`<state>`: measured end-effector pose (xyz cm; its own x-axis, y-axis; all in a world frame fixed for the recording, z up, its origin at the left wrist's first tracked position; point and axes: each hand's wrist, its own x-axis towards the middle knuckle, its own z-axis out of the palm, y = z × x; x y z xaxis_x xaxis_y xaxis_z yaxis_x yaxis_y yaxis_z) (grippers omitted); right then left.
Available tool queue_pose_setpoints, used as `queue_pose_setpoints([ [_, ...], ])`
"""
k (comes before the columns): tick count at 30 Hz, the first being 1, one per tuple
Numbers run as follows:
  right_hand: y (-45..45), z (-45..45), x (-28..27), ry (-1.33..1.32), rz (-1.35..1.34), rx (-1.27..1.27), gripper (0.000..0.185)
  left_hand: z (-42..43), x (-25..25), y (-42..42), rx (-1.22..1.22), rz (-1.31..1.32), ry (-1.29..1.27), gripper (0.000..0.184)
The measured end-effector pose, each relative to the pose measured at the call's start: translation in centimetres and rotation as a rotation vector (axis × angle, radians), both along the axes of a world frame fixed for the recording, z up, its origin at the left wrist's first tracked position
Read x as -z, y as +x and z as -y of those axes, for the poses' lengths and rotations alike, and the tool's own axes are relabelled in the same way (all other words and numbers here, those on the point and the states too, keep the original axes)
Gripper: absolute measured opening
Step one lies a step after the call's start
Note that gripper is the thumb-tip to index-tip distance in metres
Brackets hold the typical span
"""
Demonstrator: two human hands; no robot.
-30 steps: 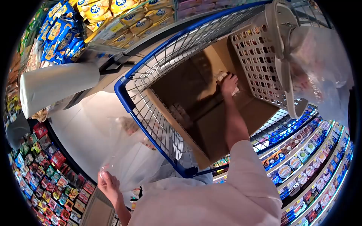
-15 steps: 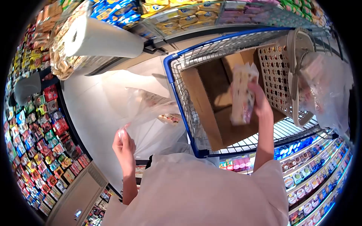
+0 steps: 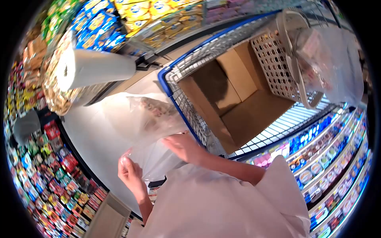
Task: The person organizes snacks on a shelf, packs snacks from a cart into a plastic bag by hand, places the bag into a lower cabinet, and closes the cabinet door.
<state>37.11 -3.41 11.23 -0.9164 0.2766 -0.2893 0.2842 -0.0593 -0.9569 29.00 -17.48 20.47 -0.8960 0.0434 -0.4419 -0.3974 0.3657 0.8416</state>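
My left hand (image 3: 131,172) pinches the rim of a clear plastic bag (image 3: 152,152), which hangs open to its right. Wrapped food packs (image 3: 158,113) show blurred through the bag's film. At the bag's side is my right hand (image 3: 180,146), smeared by motion, its fingers partly hidden by the plastic; what it holds, if anything, does not show. Right of it stands a blue-rimmed shopping cart (image 3: 220,33) with an open cardboard box (image 3: 254,115) inside, its visible interior bare.
A beige perforated basket (image 3: 274,65) is beside the box, and a filled plastic bag (image 3: 331,65) hangs at the cart's right end. A white bag roll (image 3: 99,69) juts out at upper left. Packed snack shelves (image 3: 51,170) and a lit shelf unit (image 3: 329,170) flank the floor.
My right hand lifted a wrapped pack out of the box and has moved left to the clear bag. The pack is no longer distinguishable in that hand. My left hand kept its hold on the rim.
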Motion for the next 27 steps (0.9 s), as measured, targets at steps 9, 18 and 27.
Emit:
queue_pose_setpoints([
  [9, 2.4, -18.5, 19.8, 0.387, 0.736, -0.379, 0.037, 0.2, 6.4, -0.8, 0.122, 0.053, -0.081, 0.028],
  [18, 2.8, -7.3, 27.4, 0.503, 0.673, -0.404, 0.064, -1.2, 7.5, 0.3, 0.044, 0.065, -0.211, 0.028],
  [27, 5.8, -5.9, 29.7, 0.620, 0.736, 0.081, 0.072, -1.0, 7.8, 0.4, 0.004, 0.069, -0.185, 0.026],
])
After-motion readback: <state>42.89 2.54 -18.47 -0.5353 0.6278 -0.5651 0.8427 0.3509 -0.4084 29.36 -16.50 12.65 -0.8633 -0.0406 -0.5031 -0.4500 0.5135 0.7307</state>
